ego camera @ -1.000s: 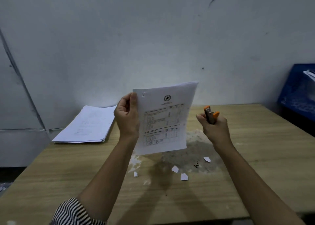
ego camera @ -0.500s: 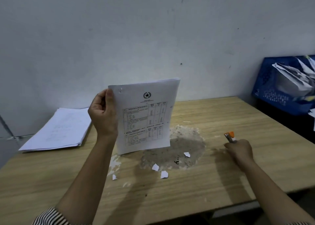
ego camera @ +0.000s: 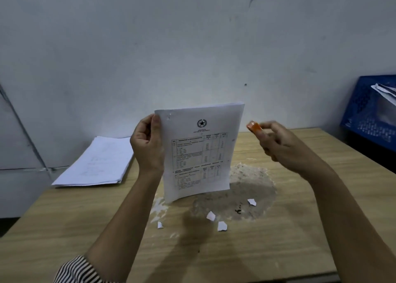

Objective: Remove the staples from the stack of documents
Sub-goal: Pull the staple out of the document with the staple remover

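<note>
Gripping upright document (ego camera: pixel 199 152) by left edge, left hand (ego camera: pixel 147 145), right hand (ego camera: pixel 278 145) pinching orange staple remover (ego camera: pixel 254 128) beside it

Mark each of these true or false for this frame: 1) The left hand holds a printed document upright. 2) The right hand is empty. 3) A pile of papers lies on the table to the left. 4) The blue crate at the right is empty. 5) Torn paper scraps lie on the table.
1) True: the left hand grips the printed document by its left edge, held upright above the table.
2) False: the right hand holds an orange staple remover.
3) True: the pile of papers lies flat at the far left.
4) False: the blue crate holds crumpled paper.
5) True: several paper scraps lie near the worn patch.
</note>
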